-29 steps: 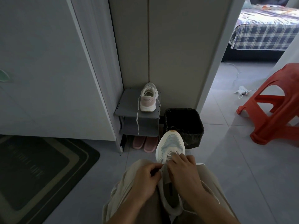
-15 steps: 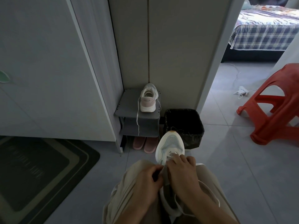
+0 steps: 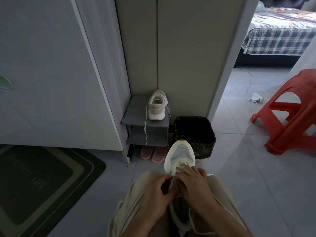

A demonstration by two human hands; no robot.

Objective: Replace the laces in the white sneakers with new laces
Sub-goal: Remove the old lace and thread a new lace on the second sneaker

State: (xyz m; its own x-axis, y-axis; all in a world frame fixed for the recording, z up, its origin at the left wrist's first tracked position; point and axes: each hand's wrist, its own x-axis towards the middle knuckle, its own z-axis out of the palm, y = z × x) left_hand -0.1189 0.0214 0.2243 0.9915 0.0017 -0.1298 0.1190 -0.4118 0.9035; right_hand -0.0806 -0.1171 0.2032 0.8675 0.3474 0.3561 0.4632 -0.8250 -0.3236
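A white sneaker (image 3: 179, 153) lies on my lap between my knees, toe pointing away from me. My left hand (image 3: 156, 192) has its fingers curled at the left side of the tongue, pinching the lace or the eyelet edge there. My right hand (image 3: 193, 183) covers the lace area, fingertips gripping the white lace near the lowest eyelets. Loops of white lace (image 3: 190, 218) hang beside the shoe's heel. The second white sneaker (image 3: 157, 105), with a pink heel, stands on a small grey rack (image 3: 136, 115), one lace dangling over the edge.
A black bin (image 3: 195, 135) stands just beyond the held shoe. Pink slippers (image 3: 153, 153) lie under the rack. A red plastic stool (image 3: 294, 113) is at the right, a dark doormat (image 3: 39, 185) at the left. White cabinet doors and a wall rise ahead.
My two hands have drawn closer together over the tongue, and the left fingers have closed tighter. The shoe has barely shifted.
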